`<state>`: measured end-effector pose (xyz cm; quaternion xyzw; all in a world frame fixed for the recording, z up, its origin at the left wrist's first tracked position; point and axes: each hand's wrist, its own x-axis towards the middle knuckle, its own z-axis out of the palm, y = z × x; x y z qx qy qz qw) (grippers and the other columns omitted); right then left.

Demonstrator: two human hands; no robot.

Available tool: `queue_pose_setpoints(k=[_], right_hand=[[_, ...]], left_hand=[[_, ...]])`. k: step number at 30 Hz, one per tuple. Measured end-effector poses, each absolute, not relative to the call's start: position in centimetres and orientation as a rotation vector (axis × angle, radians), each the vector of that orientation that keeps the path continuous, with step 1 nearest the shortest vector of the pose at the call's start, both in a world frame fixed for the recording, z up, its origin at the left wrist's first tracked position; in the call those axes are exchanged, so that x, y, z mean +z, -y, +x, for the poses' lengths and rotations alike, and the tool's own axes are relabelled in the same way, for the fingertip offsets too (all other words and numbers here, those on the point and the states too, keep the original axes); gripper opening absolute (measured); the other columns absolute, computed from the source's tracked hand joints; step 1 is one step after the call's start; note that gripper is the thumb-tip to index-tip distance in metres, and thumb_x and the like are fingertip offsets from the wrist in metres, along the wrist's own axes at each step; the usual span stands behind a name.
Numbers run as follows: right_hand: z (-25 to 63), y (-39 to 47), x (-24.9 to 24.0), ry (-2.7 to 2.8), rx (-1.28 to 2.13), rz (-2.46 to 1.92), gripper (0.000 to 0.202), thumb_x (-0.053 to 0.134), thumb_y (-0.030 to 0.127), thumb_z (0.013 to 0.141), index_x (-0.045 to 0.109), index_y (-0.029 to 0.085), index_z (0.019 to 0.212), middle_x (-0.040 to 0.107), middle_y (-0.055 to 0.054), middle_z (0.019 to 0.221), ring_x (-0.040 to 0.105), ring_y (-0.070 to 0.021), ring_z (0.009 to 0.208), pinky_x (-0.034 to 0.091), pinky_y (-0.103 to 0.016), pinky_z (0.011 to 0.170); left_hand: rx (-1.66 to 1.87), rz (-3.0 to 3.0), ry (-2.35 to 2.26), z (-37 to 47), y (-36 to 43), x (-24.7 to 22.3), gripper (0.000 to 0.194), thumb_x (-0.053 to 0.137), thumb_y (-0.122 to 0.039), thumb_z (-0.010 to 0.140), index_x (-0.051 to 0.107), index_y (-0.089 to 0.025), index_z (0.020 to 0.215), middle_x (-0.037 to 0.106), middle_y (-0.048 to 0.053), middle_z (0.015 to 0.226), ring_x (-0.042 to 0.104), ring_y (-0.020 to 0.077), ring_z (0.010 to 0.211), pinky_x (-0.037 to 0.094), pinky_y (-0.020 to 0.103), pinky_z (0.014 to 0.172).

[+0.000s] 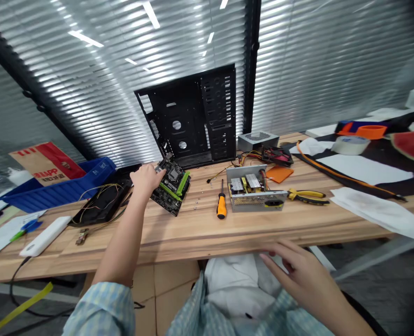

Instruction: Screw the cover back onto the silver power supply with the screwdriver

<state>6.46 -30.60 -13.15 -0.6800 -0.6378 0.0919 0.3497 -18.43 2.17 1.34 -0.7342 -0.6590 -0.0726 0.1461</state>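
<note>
My left hand [146, 179] grips the upper left edge of a dark motherboard [174, 176] with bright green slots, which is tilted over the wooden table [193, 233]. Behind the board stands a black computer case panel [186, 112]. My right hand [293, 266] is near the table's front edge, its fingers apart and holding nothing. An orange screwdriver [221, 205] lies to the right of the board, beside an opened metal power supply [258, 198].
Yellow pliers [308, 197], an orange piece [279, 173] and a fan [277, 156] lie on the right. A blue bin [53, 191], a black tray with wires [104, 205] and a white power bank [45, 236] are on the left.
</note>
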Motion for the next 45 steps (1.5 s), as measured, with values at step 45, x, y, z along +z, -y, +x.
queue_pose_setpoints(k=[45], right_hand=[[-5.4,-4.6,-5.8,2.348,0.080,-2.137,0.036,0.058,0.017,0.085,0.069,0.011,0.119,0.067,-0.022,0.122,0.065,-0.0335,0.115,0.052,-0.041,0.092]], left_hand=[[-0.775,-2.306,2.415,-24.7,-4.4,-6.3,0.077,0.040,-0.084,0.074,0.070,-0.015,0.092,0.073,0.023,0.105,0.066,0.0394,0.106,0.051,0.043,0.087]])
